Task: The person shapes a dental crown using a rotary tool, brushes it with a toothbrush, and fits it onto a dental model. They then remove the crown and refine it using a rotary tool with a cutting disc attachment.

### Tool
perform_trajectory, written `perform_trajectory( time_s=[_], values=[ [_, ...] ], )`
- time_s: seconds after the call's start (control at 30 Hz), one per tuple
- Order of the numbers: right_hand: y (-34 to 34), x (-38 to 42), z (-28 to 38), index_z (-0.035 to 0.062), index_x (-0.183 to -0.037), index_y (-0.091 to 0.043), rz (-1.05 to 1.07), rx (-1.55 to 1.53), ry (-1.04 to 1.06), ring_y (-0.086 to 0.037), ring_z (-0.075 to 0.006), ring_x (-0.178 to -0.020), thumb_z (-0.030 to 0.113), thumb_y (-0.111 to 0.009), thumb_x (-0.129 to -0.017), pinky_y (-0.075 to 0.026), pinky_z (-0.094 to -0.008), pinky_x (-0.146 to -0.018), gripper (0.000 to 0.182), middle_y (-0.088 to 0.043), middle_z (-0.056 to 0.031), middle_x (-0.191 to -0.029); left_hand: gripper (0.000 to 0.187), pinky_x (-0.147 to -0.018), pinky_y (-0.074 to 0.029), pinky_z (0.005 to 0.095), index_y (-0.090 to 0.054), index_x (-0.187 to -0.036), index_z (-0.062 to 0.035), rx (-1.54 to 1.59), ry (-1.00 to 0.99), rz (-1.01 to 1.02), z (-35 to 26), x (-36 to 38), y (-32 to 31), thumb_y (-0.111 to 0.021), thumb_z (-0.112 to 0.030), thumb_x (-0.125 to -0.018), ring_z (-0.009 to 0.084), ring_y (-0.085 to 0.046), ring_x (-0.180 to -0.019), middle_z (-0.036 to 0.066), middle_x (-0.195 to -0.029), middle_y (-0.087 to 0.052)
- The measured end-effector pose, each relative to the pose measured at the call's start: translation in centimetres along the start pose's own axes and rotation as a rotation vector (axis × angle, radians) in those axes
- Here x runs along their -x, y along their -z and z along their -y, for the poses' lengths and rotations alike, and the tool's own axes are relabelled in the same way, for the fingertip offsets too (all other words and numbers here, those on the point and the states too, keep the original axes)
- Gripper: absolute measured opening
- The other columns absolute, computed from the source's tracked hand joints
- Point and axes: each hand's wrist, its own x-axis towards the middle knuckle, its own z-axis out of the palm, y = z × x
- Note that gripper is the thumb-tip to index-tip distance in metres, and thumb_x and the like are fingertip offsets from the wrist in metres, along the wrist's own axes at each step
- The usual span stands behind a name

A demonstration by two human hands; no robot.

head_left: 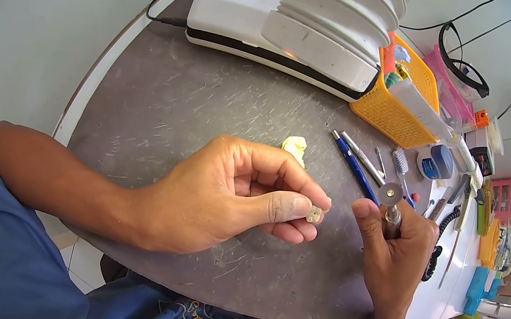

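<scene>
Left hand (221, 201) pinches a small pale piece (313, 213) between thumb and fingertips, held above the grey bench (163, 102). Right hand (397, 246) is closed around a handpiece (392, 219), upright, its disc (390, 194) at the top. Disc stands at 2 o'clock of the piece, near but apart. A yellowish lump (295, 146) lies on the bench at 11 o'clock of the piece. Pens (356, 163) lie at 12 o'clock of the right hand. Yellow basket (394, 109) and white machine (280, 20) sit beyond.
</scene>
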Motion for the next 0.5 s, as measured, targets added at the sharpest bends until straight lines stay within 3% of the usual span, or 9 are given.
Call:
perform_trajectory(
  time_s=[0.17,0.27,0.37,0.5],
  values=[
    [0.4,0.0,-0.4,0.0016,-0.059,-0.047,0.005,0.026,-0.032,-0.029,-0.0122,-0.041,0.027,-0.077,-0.080,-0.024,-0.0294,-0.040,0.045,-0.033,-0.0027,-0.043,0.019,-0.085,-0.057,0.0296,-0.060,-0.110,0.0055,-0.002,-0.010,-0.001,0.1,0.0,0.1,-0.055,-0.004,-0.094,0.0206,-0.067,-0.094,0.016,-0.104,-0.064],
    [1.3,0.2,-0.6,0.0013,-0.070,-0.051,0.035,0.054,-0.069,-0.030,-0.0112,-0.044,0.020,-0.072,-0.084,-0.026,-0.0277,-0.043,0.031,-0.035,-0.0021,-0.047,0.019,-0.085,-0.057,0.0296,-0.060,-0.110,0.0052,0.004,-0.010,0.007,0.0,0.0,0.1,-0.055,-0.004,-0.094,0.0194,-0.066,-0.094,0.016,-0.105,-0.063],
    [2.2,0.8,-1.3,0.0015,-0.091,-0.051,-0.028,-0.055,-0.081,-0.037,-0.0100,-0.058,0.009,-0.062,-0.085,-0.031,-0.0237,-0.055,0.015,-0.042,-0.0016,-0.063,0.020,-0.084,-0.058,0.0295,-0.060,-0.111,0.0048,-0.034,-0.002,0.007,-0.2,0.1,-0.1,-0.054,-0.006,-0.095,0.0177,-0.065,-0.094,0.015,-0.107,-0.063],
    [3.1,2.7,-3.3,0.0009,-0.097,-0.053,-0.140,-0.309,-0.188,-0.039,-0.0115,-0.057,0.012,-0.065,-0.085,-0.032,-0.0249,-0.056,0.020,-0.044,0.0009,-0.063,0.027,-0.077,-0.057,0.0273,-0.058,-0.119,0.0024,-0.251,-0.029,0.111,0.0,0.0,-0.4,-0.055,-0.011,-0.096,0.0163,-0.064,-0.095,0.012,-0.110,-0.062]
  ],
)
